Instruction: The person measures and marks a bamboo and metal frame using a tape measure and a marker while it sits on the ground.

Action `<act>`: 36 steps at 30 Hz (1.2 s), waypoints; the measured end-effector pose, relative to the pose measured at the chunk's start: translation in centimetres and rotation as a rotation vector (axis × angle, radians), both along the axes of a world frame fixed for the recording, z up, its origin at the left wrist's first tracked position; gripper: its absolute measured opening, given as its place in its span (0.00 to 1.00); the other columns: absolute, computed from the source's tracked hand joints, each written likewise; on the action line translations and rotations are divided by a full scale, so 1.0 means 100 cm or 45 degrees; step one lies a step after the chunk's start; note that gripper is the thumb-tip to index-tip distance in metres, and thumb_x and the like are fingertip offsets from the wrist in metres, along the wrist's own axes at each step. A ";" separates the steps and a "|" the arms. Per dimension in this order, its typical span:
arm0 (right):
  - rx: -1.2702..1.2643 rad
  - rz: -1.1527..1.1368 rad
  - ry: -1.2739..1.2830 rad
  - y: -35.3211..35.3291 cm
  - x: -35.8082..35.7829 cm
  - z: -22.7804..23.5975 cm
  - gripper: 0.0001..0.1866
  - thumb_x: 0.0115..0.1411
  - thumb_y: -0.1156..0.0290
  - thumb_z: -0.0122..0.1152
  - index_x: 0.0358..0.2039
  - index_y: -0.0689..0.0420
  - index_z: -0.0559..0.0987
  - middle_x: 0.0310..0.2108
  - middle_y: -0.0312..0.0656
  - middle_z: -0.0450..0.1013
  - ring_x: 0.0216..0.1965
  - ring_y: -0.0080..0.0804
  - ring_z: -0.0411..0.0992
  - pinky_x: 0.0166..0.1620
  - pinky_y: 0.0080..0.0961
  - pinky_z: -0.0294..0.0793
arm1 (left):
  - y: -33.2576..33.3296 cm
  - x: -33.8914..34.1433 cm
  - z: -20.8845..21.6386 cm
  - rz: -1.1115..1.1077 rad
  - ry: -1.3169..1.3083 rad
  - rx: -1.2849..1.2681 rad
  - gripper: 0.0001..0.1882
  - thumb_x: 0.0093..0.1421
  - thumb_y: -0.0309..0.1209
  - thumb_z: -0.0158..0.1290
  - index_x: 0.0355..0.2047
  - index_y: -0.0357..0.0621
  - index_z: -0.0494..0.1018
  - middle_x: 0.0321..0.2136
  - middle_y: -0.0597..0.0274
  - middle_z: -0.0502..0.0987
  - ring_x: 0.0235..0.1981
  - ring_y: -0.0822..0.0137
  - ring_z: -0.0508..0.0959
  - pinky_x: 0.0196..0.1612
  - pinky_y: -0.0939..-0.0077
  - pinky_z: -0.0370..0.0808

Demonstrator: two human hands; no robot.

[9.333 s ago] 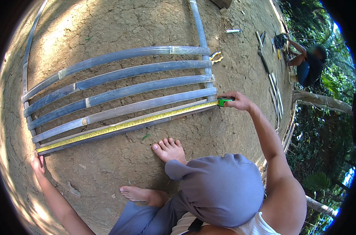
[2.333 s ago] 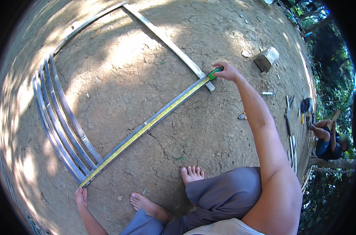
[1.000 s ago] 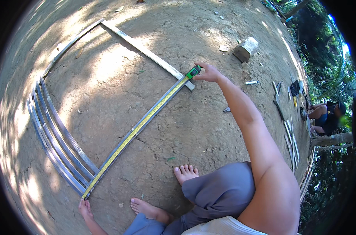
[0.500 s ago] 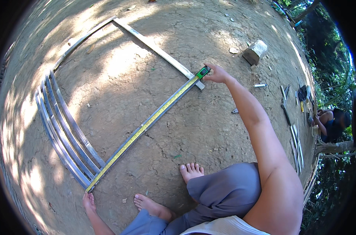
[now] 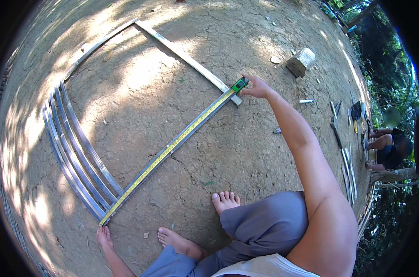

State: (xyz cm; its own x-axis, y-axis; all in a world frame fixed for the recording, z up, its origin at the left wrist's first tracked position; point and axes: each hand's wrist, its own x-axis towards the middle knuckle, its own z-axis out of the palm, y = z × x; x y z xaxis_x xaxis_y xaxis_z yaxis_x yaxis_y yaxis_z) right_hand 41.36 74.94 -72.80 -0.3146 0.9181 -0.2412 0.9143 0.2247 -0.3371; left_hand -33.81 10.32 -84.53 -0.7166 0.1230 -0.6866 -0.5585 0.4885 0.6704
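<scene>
The person squats barefoot on the dirt ground (image 5: 246,152), grey trousers bunched over the knees, both feet flat near the lower edge of the view. Just beside the feet, the left hand (image 5: 104,236) presses down on the ground at the near end of a yellow measuring tape (image 5: 168,150); its fingers lie together over the tape's tip, though the exact grip is too small to make out. The tape runs taut along a long grey metal strip (image 5: 181,144) lying flat on the ground, from the near left up toward the far right.

Beside the near end of that strip, a set of about four grey metal strips (image 5: 75,147) lies side by side, close together and roughly parallel, reaching away to the left.

At the far end of the tape, the right hand (image 5: 258,87) is stretched out at arm's length, fingers clamped on the green tape case (image 5: 240,84). The case sits where the measured strip meets another long strip (image 5: 186,57) running crosswise; a further strip (image 5: 98,46) joins that one at the far corner.

Beyond the right hand a chunk of wood (image 5: 300,61) stands on the ground. Farther right, hand tools (image 5: 335,121) lie scattered, and another person (image 5: 391,147) sits at the edge of the ground, by the trees.
</scene>
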 end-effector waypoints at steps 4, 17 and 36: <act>-0.046 0.019 0.011 0.001 -0.007 0.009 0.52 0.47 0.47 0.75 0.69 0.49 0.62 0.65 0.53 0.64 0.66 0.48 0.62 0.67 0.37 0.61 | -0.011 -0.011 -0.001 0.075 -0.033 0.038 0.13 0.67 0.35 0.55 0.47 0.41 0.74 0.34 0.65 0.78 0.36 0.73 0.78 0.41 0.81 0.76; 0.242 -0.093 0.094 -0.028 0.033 0.073 0.41 0.54 0.50 0.69 0.66 0.51 0.67 0.62 0.52 0.69 0.64 0.44 0.66 0.64 0.37 0.65 | -0.016 -0.036 -0.021 0.011 -0.171 0.011 0.13 0.69 0.36 0.52 0.50 0.44 0.73 0.36 0.66 0.77 0.37 0.73 0.78 0.42 0.80 0.77; 0.029 -0.449 -0.007 -0.335 0.113 0.043 0.20 0.57 0.64 0.65 0.50 0.56 0.81 0.43 0.48 0.80 0.43 0.40 0.79 0.45 0.35 0.78 | -0.014 -0.047 -0.033 0.085 -0.202 -0.099 0.09 0.66 0.35 0.55 0.44 0.47 0.74 0.31 0.67 0.74 0.32 0.73 0.77 0.36 0.82 0.78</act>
State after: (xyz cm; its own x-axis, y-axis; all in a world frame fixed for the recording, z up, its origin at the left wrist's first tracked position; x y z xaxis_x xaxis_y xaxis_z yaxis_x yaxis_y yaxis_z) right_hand 52.63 41.43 -68.48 0.0244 0.9752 -0.2199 0.9386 -0.0980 -0.3307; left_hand -38.53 8.95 -87.80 -0.6032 0.0211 -0.7973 -0.6873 0.4935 0.5330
